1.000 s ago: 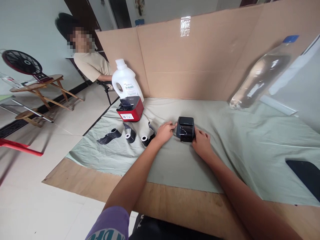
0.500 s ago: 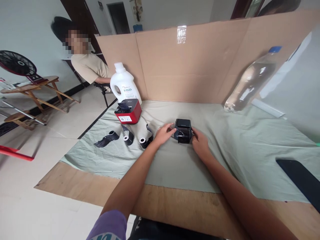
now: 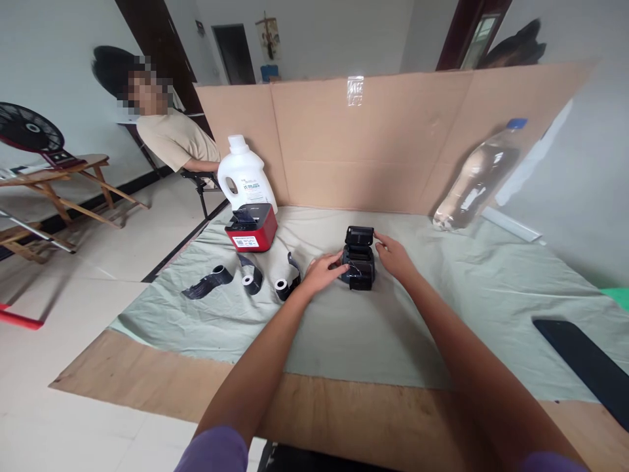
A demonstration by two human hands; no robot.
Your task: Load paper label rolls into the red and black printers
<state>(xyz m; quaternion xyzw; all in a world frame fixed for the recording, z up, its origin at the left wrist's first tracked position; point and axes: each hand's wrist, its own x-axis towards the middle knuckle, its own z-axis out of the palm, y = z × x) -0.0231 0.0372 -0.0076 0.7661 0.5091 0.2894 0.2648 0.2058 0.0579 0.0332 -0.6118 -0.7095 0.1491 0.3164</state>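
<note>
Glossy, seemingly plastic black printer [image 3: 359, 265]

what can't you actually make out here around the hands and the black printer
Head view only:
- Black printer: its inside under the raised lid faces away; its lower left front is hidden by the left hand.
- Right hand: whether its fingertips touch the lid or only sit beside it, too small.
- Three rolls: dark strips, print too small.
- Red printer: label unreadable.
- Dark flat object: cut off by the right edge.

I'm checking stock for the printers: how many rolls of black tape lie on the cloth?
3, in a row left of the left hand: left roll, partly unrolled; middle roll; right roll, nearest the hand. Any inside the printers would be hidden.
</note>
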